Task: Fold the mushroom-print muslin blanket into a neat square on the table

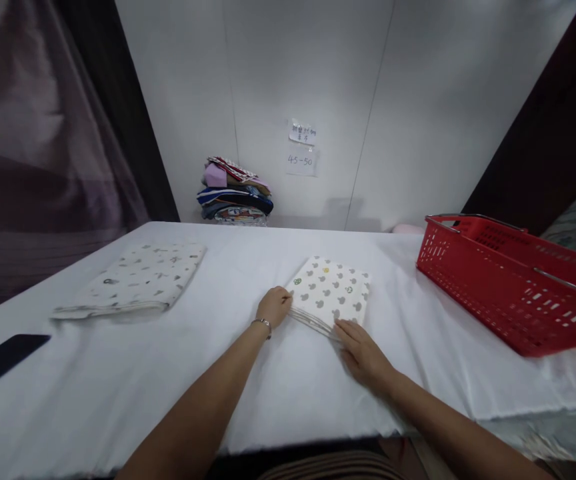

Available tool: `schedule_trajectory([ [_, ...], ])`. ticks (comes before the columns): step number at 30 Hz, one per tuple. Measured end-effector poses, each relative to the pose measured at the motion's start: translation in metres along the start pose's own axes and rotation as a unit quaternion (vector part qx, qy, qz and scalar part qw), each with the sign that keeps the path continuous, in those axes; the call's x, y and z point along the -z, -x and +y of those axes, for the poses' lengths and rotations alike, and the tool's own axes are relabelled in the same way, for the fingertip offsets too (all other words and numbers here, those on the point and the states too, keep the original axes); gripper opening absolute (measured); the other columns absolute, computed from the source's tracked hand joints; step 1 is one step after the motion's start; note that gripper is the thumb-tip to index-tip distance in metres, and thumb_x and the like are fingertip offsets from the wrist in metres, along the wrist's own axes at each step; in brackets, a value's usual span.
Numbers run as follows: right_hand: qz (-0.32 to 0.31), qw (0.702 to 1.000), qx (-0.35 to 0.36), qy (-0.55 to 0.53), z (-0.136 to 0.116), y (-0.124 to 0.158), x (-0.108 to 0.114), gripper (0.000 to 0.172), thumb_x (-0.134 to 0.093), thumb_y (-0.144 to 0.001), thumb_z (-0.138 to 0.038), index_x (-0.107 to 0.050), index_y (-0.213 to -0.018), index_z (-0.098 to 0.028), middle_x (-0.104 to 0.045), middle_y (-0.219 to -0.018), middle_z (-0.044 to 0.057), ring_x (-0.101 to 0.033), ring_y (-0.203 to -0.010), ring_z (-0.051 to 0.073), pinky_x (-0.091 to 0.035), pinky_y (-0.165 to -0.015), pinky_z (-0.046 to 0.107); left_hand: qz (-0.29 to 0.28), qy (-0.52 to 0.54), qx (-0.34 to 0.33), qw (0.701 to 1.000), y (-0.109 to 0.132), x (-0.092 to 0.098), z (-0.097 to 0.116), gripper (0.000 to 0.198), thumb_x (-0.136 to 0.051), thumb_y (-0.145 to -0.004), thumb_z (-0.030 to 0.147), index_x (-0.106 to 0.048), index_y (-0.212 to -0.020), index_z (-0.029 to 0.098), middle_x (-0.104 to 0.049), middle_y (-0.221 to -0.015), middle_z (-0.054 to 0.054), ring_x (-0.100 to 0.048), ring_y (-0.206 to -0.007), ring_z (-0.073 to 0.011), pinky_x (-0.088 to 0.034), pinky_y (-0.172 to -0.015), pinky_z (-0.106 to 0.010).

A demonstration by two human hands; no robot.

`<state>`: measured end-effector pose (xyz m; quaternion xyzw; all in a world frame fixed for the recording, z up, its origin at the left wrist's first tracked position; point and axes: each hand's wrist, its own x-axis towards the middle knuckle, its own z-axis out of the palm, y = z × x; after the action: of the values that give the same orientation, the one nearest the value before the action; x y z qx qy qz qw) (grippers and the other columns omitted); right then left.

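A white cloth with a print of small grey shapes (328, 287), folded into a many-layered square, lies on the white-covered table in front of me. At its left corner, my left hand (274, 308) is closed with the fingertips pinching the edge; a bracelet circles that wrist. My right hand (365, 353) rests on the near right corner, fingers stretched out and lying flat over the edge of the layers. Farther left lies a second folded white cloth (143, 277) with scattered grey and brown prints, apart from both hands.
A red plastic basket (498, 287) with metal handles stands at the right. Several folded textiles are stacked (237, 193) by the back wall, left of two paper notes (302, 160). A dark flat object (5, 363) lies at the table's left edge. Curtains hang on the left.
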<state>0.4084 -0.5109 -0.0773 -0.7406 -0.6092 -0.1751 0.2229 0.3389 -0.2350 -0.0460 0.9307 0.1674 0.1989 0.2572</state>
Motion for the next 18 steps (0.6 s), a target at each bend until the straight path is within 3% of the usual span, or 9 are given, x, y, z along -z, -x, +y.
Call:
schedule_trajectory([
  [3,0.006,1.0,-0.028,0.012,0.006,-0.015,0.008,0.054,-0.039,-0.09,-0.022,-0.03,-0.143,-0.019,-0.041,-0.141,0.011,-0.029,-0.134,0.024,-0.033,-0.106,0.048,-0.022,-0.043,0.057,0.997,-0.013,0.005,0.014,0.019,-0.049,-0.082,0.025,-0.067,-0.077,0.02,-0.066,-0.095,-0.004,-0.058,-0.091,-0.0183,-0.044,-0.081,-0.029],
  [5,0.007,0.996,-0.072,0.043,0.012,-0.029,0.011,0.051,-0.038,-0.092,-0.03,-0.034,-0.141,-0.017,-0.036,-0.144,0.012,-0.021,-0.138,0.025,-0.027,-0.108,0.05,-0.009,-0.073,0.033,0.997,-0.022,0.003,0.023,0.024,-0.047,-0.085,0.031,-0.066,-0.094,0.02,-0.063,-0.111,-0.006,-0.055,-0.105,-0.0205,-0.041,-0.09,-0.031],
  [8,-0.039,0.981,-0.172,0.08,0.023,-0.04,0.008,0.058,-0.037,-0.092,-0.044,-0.037,-0.139,-0.009,-0.03,-0.146,0.017,-0.016,-0.139,0.029,-0.022,-0.109,0.052,-0.029,-0.111,-0.001,0.993,-0.028,-0.009,0.025,0.04,-0.042,-0.088,0.035,-0.052,-0.124,0.019,-0.044,-0.139,-0.008,-0.037,-0.128,-0.0224,-0.03,-0.105,-0.036],
  [11,-0.095,0.963,-0.241,0.077,0.029,-0.034,-0.002,0.068,-0.033,-0.092,-0.054,-0.035,-0.14,-0.006,-0.025,-0.148,0.018,-0.015,-0.139,0.03,-0.023,-0.109,0.049,-0.088,-0.126,0.032,0.988,-0.028,-0.022,0.017,0.047,-0.034,-0.091,0.037,-0.039,-0.134,0.019,-0.032,-0.147,-0.01,-0.029,-0.135,-0.0226,-0.027,-0.107,-0.041],
  [18,-0.104,0.963,-0.246,0.037,0.029,-0.021,-0.006,0.068,-0.03,-0.092,-0.057,-0.033,-0.141,-0.01,-0.025,-0.148,0.017,-0.013,-0.139,0.029,-0.022,-0.108,0.051,-0.15,-0.079,0.057,0.984,-0.032,-0.02,0.003,0.051,-0.031,-0.09,0.041,-0.033,-0.138,0.023,-0.023,-0.151,-0.009,-0.026,-0.137,-0.0232,-0.026,-0.108,-0.042],
])
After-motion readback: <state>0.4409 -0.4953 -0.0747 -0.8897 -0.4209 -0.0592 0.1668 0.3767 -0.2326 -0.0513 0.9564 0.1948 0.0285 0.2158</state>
